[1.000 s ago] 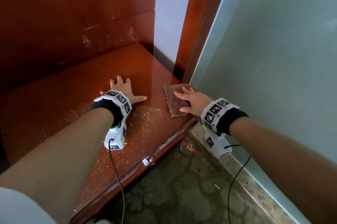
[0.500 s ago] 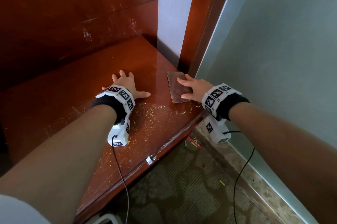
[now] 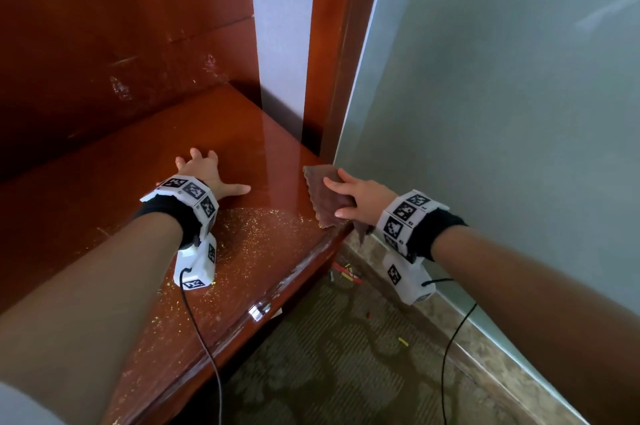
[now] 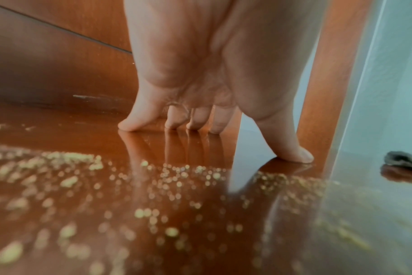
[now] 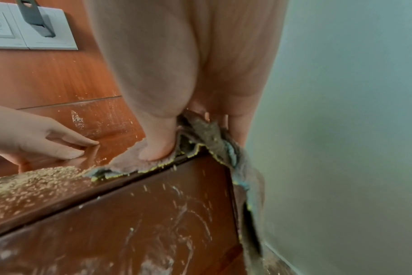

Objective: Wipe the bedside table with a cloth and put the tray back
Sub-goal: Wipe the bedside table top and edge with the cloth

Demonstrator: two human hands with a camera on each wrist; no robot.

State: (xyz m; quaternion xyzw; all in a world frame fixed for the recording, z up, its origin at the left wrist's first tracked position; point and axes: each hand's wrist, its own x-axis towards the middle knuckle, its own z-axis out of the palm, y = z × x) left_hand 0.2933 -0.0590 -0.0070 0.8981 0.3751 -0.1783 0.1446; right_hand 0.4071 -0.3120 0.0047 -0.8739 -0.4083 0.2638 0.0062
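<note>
The glossy red-brown bedside table (image 3: 242,133) fills the left of the head view. Yellow grit (image 3: 263,234) is strewn over its front part, between my hands. My right hand (image 3: 360,197) presses a brown cloth (image 3: 323,203) onto the table's front right corner. The thumb (image 5: 155,147) bears down on the cloth (image 5: 134,163), and one end hangs over the corner beside the wall. Spread fingertips of my left hand (image 3: 204,171) rest on the bare wood; it holds nothing. From the left wrist, that hand (image 4: 200,115) stands behind the grit (image 4: 153,176). No tray is in view.
A grey-green wall (image 3: 485,113) runs tight along the table's right side. A wooden back panel (image 3: 104,43) rises behind, bearing a white switch plate (image 5: 31,28). Below lies patterned carpet (image 3: 346,355) with small coloured scraps (image 3: 346,274). The table front (image 5: 129,223) is smeared.
My right hand has slid the cloth closer to the front right corner, and the cloth now hangs over the edge. My left hand has stayed planted on the table.
</note>
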